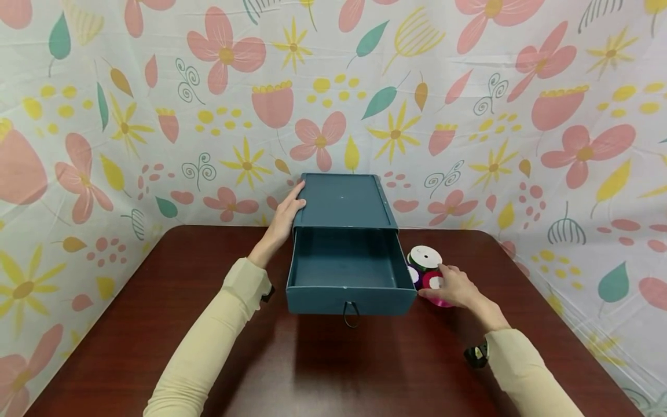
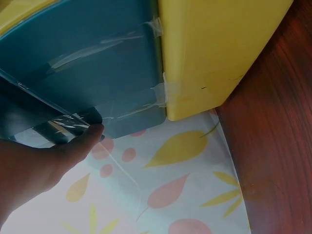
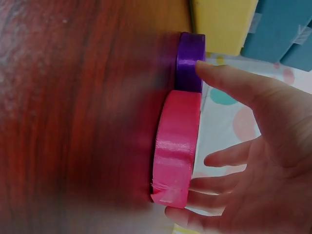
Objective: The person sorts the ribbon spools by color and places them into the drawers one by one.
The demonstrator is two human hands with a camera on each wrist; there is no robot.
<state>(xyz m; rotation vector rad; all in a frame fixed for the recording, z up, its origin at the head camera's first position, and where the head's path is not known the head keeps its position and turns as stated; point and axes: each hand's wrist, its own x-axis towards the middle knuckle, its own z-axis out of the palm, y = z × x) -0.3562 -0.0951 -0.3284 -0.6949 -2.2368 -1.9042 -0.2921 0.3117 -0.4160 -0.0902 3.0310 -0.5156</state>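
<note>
A teal drawer box (image 1: 341, 202) stands at the back of the table, its drawer (image 1: 349, 300) pulled out toward me and its bare inside showing. My left hand (image 1: 281, 223) rests along the box's left side, fingers reaching the top edge. In the left wrist view, its thumb lies against the teal panel (image 2: 97, 63). Right of the drawer are ribbon spools: a white-faced one (image 1: 426, 256), a purple one (image 3: 190, 61) and a red-pink one (image 3: 175, 146). My right hand (image 1: 458, 288) spreads its fingers around the red-pink spool. In the right wrist view, the thumb lies by the purple spool.
A yellow section (image 2: 204, 53) sits beside the teal panel in the left wrist view. A small dark loop pull (image 1: 351, 315) hangs on the drawer front. Behind the dark wooden table (image 1: 219, 347) hangs a flowered cloth (image 1: 156, 116).
</note>
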